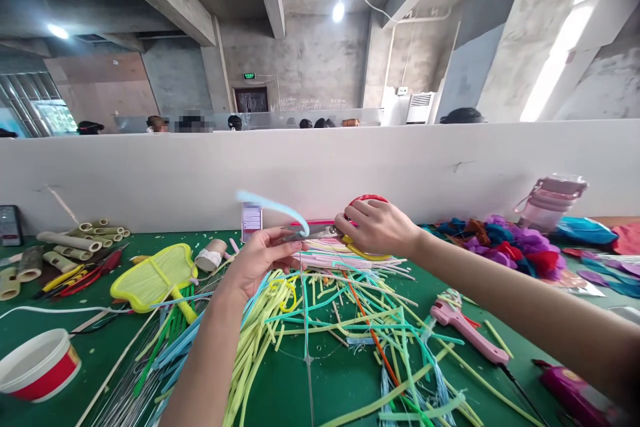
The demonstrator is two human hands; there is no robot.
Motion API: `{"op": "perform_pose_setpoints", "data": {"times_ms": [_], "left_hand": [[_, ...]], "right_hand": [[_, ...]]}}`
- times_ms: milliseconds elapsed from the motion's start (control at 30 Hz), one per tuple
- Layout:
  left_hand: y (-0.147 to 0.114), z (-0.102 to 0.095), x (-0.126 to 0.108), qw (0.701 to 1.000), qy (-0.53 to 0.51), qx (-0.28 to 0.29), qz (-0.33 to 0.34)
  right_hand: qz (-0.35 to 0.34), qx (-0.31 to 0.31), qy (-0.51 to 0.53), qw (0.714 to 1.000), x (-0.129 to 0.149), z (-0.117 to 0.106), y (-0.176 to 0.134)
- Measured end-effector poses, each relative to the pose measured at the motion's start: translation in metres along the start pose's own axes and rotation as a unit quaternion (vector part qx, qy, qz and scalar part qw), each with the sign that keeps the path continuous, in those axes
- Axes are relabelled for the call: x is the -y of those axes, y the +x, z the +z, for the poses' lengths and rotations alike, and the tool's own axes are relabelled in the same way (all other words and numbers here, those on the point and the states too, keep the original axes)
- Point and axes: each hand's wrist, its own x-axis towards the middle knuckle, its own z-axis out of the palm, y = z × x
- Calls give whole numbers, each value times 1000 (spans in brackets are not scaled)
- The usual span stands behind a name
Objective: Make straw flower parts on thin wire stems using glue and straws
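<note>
My right hand [380, 228] is wrapped round the handles of a pair of scissors [324, 232], one loop red and one yellow. The scissor blades point left to the fingertips of my left hand [257, 257]. Those fingers are pinched on a light blue pipe cleaner [275, 205], which curves up and left from the blades and looks blurred at its free end. Whether the blades have closed on it is hard to see. Below both hands lie yellow-green pipe cleaners [255, 340], with pink pipe cleaners [330, 259] behind.
To the left are a yellow leaf-shaped piece [155, 277], bamboo tubes [75, 240], pliers [90, 277] and a paper cup [43, 367]. A phone [251, 221] leans on the white partition [165, 173]. Rightward lie a pink glue gun [470, 333], coloured petals [530, 247] and a pink bottle [553, 203].
</note>
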Motion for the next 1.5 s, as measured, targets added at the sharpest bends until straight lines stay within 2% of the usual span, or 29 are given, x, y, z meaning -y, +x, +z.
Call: {"op": "perform_pose_setpoints", "data": {"times_ms": [167,367,433,500,600,733,833,967,1067,1133,1167,1233,1267,1300,1333,1500], "left_hand": [[2,-2,1,1000,-19,13,-11],[2,-8,-2,999,-41,10,-16],[1,-9,-2,999,-47,4,-10],[-2,-10,-3,999,-44,2,-5],[-6,-10,-8,999,-4,36,10],[-14,-6,-17,996,63,47,53],[-22,0,-24,992,97,46,68],[-33,8,-30,989,117,51,79],[-39,12,-33,987,121,49,90],[-43,16,-36,987,123,46,96],[-45,18,-38,987,121,46,99],[-48,22,-40,987,115,46,107],[-49,24,-41,987,112,44,109],[-50,26,-42,987,111,41,109],[-51,27,-43,987,113,37,108],[-51,31,-42,988,124,19,94]], "right_hand": [[-51,25,28,998,-10,-1,12],[-86,80,24,993,-8,-5,19],[-52,121,47,990,-7,-10,22],[49,184,57,980,-7,-13,24],[219,245,40,944,-6,-12,21],[330,297,56,894,11,11,0],[365,365,135,846,34,32,-19],[335,429,298,784,58,41,-31],[326,395,385,768,59,27,-20],[344,321,448,760,55,9,-5],[353,275,494,745,52,-1,4],[379,141,665,628,45,-22,21],[367,119,714,585,42,-31,29],[354,112,742,558,40,-39,35],[342,122,751,551,38,-46,41],[321,165,729,582,32,-57,50]]}}
